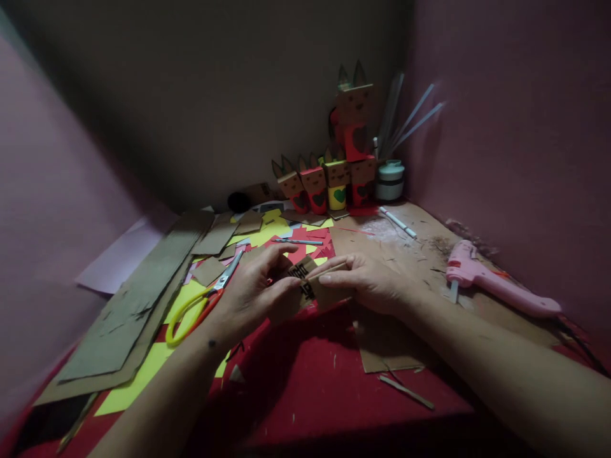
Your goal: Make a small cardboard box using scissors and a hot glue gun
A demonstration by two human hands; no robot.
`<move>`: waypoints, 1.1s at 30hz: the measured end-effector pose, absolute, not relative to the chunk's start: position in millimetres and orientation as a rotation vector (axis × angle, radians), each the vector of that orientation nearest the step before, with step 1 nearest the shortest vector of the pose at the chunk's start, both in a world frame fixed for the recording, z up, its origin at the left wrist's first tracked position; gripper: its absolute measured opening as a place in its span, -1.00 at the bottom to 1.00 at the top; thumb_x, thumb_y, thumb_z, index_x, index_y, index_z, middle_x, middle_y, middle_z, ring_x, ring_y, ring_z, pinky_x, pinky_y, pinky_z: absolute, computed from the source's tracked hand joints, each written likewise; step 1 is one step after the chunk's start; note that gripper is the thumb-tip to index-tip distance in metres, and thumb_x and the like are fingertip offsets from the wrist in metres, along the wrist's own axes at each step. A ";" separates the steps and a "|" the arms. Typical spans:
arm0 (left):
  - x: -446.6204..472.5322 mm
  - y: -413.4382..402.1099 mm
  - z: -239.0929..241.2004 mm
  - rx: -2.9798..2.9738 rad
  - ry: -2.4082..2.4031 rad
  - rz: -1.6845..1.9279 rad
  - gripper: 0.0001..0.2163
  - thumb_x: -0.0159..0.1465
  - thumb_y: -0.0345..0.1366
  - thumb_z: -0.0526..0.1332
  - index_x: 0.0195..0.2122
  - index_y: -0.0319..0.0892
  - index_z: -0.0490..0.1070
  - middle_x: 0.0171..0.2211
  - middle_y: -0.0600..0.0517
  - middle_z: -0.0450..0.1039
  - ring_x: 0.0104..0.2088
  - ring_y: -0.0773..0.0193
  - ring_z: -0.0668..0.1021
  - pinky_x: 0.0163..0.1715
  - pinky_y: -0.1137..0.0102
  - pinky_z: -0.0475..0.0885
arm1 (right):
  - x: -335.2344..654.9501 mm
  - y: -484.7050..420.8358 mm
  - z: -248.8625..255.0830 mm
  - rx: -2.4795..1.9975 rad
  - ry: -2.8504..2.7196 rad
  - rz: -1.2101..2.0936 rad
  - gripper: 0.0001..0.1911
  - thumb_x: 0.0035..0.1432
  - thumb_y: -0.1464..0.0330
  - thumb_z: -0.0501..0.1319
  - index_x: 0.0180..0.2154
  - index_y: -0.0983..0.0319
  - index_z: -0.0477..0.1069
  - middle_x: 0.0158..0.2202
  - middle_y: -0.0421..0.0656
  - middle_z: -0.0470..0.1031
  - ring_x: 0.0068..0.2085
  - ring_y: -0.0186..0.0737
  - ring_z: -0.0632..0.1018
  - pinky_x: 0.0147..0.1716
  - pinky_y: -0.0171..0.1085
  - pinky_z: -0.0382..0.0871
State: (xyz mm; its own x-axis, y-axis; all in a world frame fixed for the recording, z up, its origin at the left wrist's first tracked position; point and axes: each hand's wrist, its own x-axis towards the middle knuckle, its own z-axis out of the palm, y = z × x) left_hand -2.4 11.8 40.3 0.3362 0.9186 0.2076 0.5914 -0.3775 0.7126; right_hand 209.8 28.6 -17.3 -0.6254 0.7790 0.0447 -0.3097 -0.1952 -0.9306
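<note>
My left hand and my right hand meet over the middle of the red surface. Together they grip a small piece of brown cardboard with black print on it, pinched between the fingertips of both hands. Yellow-handled scissors lie just left of my left hand, blades pointing up and right. A pink glue gun lies on its side to the right of my right hand.
Long cardboard strips and yellow paper cover the left side. Several cardboard animal figures stand at the back by the wall, with a small jar and glue sticks beside them. Pink walls close in on both sides.
</note>
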 end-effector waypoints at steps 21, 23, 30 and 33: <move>8.0 2.3 10.9 1.417 1.108 1.189 -0.78 0.08 -0.31 0.41 -0.23 -0.20 0.55 -0.34 -0.01 0.61 -0.33 0.20 0.59 -0.24 0.32 0.48 | 198.8 14.5 -19.4 -0.575 -1.405 1.666 -0.82 0.13 0.32 0.37 -0.18 0.07 0.65 -0.13 -0.15 0.59 -0.15 -0.24 0.58 -0.02 -0.14 0.45; 8.1 0.5 9.0 1.353 1.088 1.236 -0.80 0.06 -0.34 0.43 -0.26 -0.19 0.59 -0.36 0.01 0.63 -0.33 0.19 0.61 -0.22 0.32 0.50 | 197.8 13.3 -19.3 -0.555 -1.420 1.604 -0.85 0.12 0.34 0.37 -0.22 0.07 0.66 -0.05 -0.14 0.49 -0.09 -0.22 0.54 -0.04 -0.17 0.47; 6.1 3.7 5.5 1.287 1.036 1.312 -0.86 0.09 -0.37 0.44 -0.30 -0.13 0.64 -0.36 0.05 0.67 -0.34 0.28 0.62 -0.21 0.41 0.51 | 198.2 13.1 -16.9 -0.675 -1.355 1.523 -0.90 0.10 0.28 0.38 -0.29 0.09 0.64 0.07 -0.12 0.39 -0.05 -0.16 0.50 -0.13 -0.16 0.49; 7.2 3.5 4.8 1.271 1.027 1.312 -0.83 0.07 -0.37 0.46 -0.28 -0.14 0.63 -0.36 0.04 0.66 -0.34 0.26 0.62 -0.21 0.40 0.51 | 197.4 14.8 -17.5 -0.687 -1.330 1.537 -0.88 0.09 0.30 0.38 -0.28 0.13 0.64 -0.21 -0.15 0.54 -0.17 -0.21 0.53 -0.09 -0.15 0.43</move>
State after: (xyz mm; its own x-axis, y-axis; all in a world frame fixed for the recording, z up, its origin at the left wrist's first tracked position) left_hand 7.2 3.5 4.8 0.0512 0.9880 0.1458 -0.0961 -0.1404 0.9854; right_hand 197.4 14.8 -17.5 -0.3855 0.9077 0.1659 -0.2950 0.0491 -0.9542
